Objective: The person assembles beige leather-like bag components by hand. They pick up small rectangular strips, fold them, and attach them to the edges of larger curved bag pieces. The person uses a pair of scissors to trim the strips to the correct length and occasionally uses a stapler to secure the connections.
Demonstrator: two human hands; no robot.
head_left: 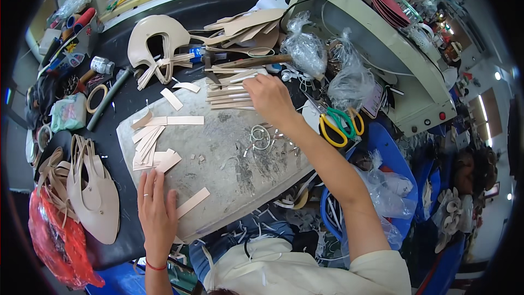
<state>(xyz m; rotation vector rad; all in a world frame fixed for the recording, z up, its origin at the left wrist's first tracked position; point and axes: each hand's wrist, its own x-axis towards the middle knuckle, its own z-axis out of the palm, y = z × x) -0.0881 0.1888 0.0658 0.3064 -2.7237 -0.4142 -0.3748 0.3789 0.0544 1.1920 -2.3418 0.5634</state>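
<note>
My left hand (155, 207) lies flat with its fingers stretched out, the tips against the lower end of a fanned pile of beige strips (148, 145) on a worn grey board (218, 158). Just right of its thumb is a single strip (193, 203). Farther away, my right hand (271, 97) reaches over a row of beige strips (224, 97) laid side by side. Its fingers are bent and closed on the right ends of that row; the exact grip is partly hidden under the hand. A hammer (245, 62) lies just beyond the row.
Metal rings (260, 137) lie on the board. Right of it are scissors with yellow and green handles (341, 125), clear plastic bags (305, 46), a pale machine housing (376, 43) and a blue bin (393, 158). Beige shoe uppers (94, 202) sit left, beside a red bag (57, 246).
</note>
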